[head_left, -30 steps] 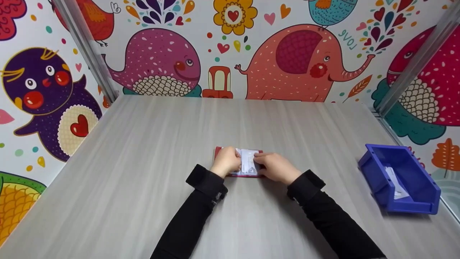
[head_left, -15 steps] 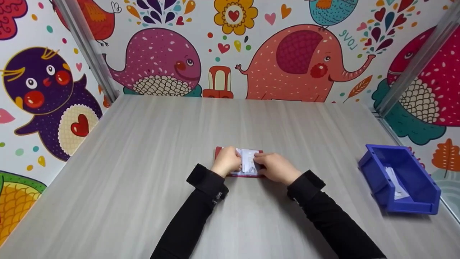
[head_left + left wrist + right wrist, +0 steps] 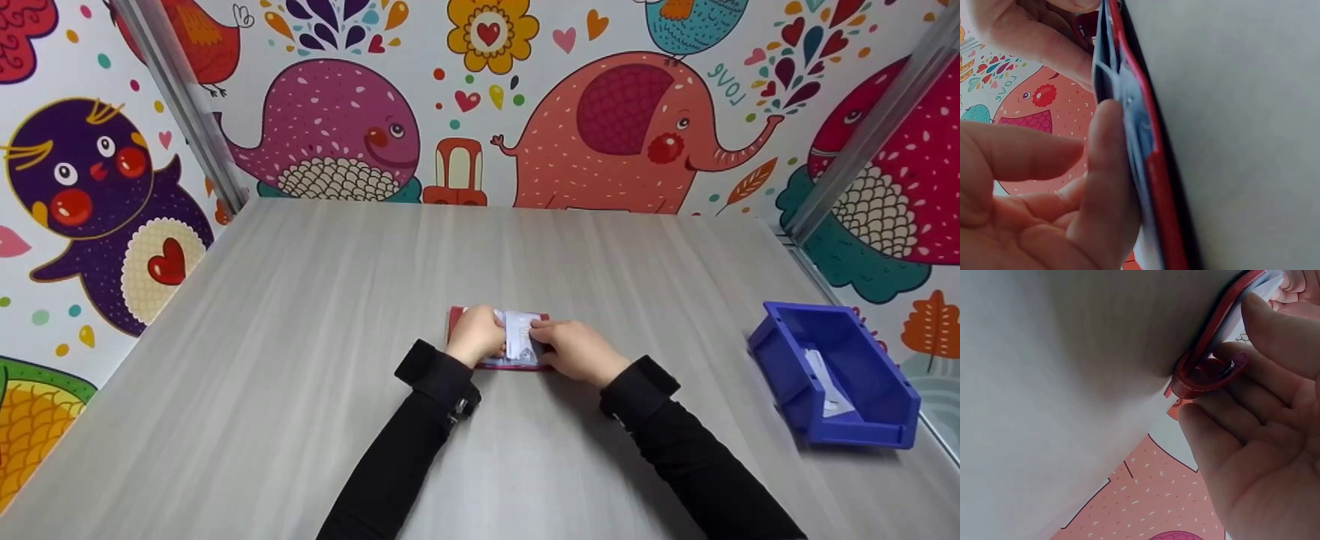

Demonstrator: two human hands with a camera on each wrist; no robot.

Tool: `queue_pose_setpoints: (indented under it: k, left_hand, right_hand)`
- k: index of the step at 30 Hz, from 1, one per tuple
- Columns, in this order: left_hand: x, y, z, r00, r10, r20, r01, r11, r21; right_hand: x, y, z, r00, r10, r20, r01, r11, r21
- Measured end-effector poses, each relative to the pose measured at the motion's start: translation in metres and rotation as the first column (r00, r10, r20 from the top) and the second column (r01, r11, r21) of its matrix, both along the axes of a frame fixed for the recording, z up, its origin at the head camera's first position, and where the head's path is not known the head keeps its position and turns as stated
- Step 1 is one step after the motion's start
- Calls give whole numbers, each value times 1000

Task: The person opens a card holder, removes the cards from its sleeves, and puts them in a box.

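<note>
A red card holder [image 3: 454,318] with clear sleeves lies spread on the table. A white printed card or slip [image 3: 519,337] shows on its right half. My left hand [image 3: 478,334] holds the left half with curled fingers. In the left wrist view one digit presses along the pale sleeves [image 3: 1111,50], while another stays apart from it. At the right edge my right hand [image 3: 579,346] grips the holder, thumb on the inner side. Its other fingers lie near the red snap strap [image 3: 1202,385] in the right wrist view. Both hands hide parts of the sleeves.
A blue bin [image 3: 862,430] with white slips or cards [image 3: 829,386] inside stands at the right of the pale wooden table [image 3: 315,285]. Printed cartoon walls [image 3: 480,97] and metal posts [image 3: 180,112] border the table.
The left sleeve and wrist have shifted slightly to the right. My right hand and the card holder look the same.
</note>
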State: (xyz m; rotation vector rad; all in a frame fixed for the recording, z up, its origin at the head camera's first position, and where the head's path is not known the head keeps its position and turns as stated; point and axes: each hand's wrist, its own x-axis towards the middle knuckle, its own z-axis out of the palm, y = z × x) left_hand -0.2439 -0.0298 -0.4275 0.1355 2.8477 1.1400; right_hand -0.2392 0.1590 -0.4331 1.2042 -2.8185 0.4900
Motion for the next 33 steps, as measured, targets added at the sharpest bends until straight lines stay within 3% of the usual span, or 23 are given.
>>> queue_pose_setpoints:
  k: [12, 21, 33]
  left_hand:
    - [-2, 1, -1, 1000, 4, 17, -4, 1000, 2]
    - [-2, 5, 1, 999, 39, -16, -40, 996, -78]
    - [-4, 6, -1, 996, 61, -60, -66, 993, -93]
  right_hand:
    - [1, -1, 1, 1000, -5, 8, 5, 1000, -4]
    - [0, 0, 0, 1000, 1, 5, 0, 1000, -13]
    - [0, -1, 0, 1000, -7, 6, 7, 1000, -22]
